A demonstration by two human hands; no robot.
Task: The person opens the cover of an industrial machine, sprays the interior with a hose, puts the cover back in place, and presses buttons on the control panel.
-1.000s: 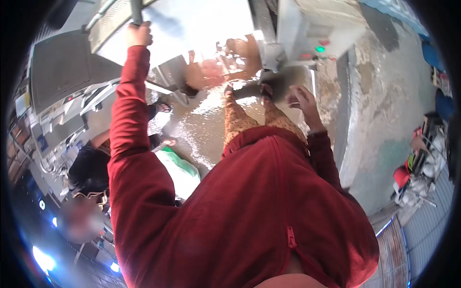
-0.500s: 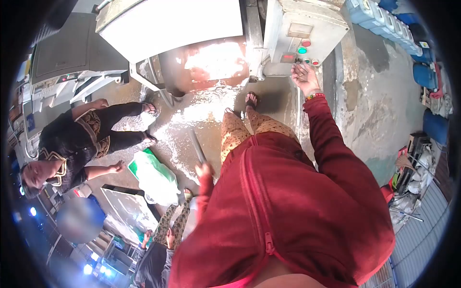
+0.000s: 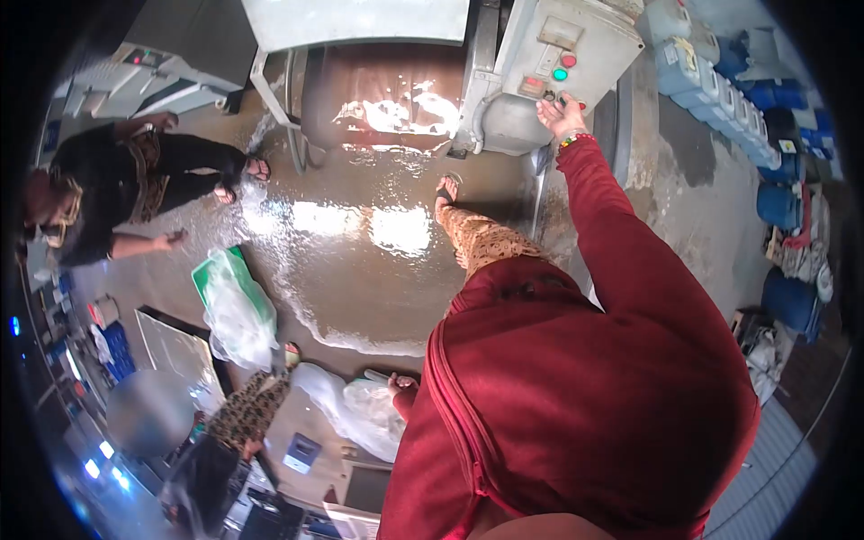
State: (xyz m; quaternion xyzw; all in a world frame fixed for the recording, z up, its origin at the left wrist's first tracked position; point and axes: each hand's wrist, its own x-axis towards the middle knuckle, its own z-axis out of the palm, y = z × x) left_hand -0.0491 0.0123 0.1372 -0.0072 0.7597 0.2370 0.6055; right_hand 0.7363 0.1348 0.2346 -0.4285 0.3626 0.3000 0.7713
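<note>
My right hand (image 3: pixel 562 119), with a beaded bracelet at the wrist, reaches up to the lower row of controls on a grey control box (image 3: pixel 589 54). Its fingers are curled at the small knobs there and hide what they touch. Above them sit a red button (image 3: pixel 568 60), a green button (image 3: pixel 560 75) and a small red-lit display (image 3: pixel 533 87). My left hand (image 3: pixel 401 384) hangs low beside my jacket, closed around a grey rod (image 3: pixel 377 374), most of which is hidden. A clear plastic bag (image 3: pixel 376 409) lies just past that hand.
Water covers the brown floor (image 3: pixel 342 270), with a foamy edge. A large white machine (image 3: pixel 360 22) stands ahead. One person (image 3: pixel 99 189) stands at left, another (image 3: pixel 207 450) at lower left. A green crate (image 3: pixel 216 274) with plastic lies between. Blue containers (image 3: pixel 711 94) line the right.
My right hand has moved up against the panel's lower controls. My left hand has swung back with the rod, and one leg has stepped. The view has shifted.
</note>
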